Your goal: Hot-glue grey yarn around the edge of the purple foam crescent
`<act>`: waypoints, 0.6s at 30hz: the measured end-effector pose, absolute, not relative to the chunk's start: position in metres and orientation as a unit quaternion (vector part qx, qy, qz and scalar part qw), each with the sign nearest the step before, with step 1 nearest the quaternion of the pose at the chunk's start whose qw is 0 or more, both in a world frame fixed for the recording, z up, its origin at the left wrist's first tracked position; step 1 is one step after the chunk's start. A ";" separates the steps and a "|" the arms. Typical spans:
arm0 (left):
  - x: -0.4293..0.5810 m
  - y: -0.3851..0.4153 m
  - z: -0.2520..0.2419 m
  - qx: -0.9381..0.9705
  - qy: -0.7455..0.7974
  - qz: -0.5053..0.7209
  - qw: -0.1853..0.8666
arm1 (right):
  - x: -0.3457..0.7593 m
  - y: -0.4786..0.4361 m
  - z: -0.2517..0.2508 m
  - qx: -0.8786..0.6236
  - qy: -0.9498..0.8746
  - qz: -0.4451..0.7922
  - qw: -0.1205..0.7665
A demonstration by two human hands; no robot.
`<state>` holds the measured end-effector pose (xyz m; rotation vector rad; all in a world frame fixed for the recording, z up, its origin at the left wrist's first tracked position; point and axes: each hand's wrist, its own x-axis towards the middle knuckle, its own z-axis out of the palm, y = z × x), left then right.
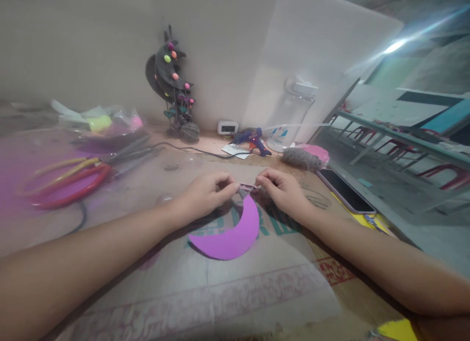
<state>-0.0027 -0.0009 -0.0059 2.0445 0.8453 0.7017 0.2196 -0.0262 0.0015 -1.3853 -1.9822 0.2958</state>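
Note:
A flat purple crescent [235, 238] lies on the cardboard in front of me, its upper tip between my hands. My left hand [209, 192] is closed in a pinch just left of that tip. My right hand [281, 189] pinches a thin strand on the other side. A narrow pinkish strip [246, 186] and a small grey piece [243, 193] show between the fingertips. They are too small and blurred to make out, and the fingers partly hide what the left hand grips.
Behind stand a grey moon decoration [172, 72], a small clock [227, 127], a glue gun [253, 139] and a clear bottle [292, 116]. Grey yarn [301, 158] and a phone [346, 191] lie at right. Red-handled scissors [84, 187] and a plastic bag [113, 120] lie left.

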 end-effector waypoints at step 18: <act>-0.001 -0.001 -0.003 0.767 0.374 0.301 0.425 | 0.209 -0.042 0.004 -0.459 -0.677 0.361 0.449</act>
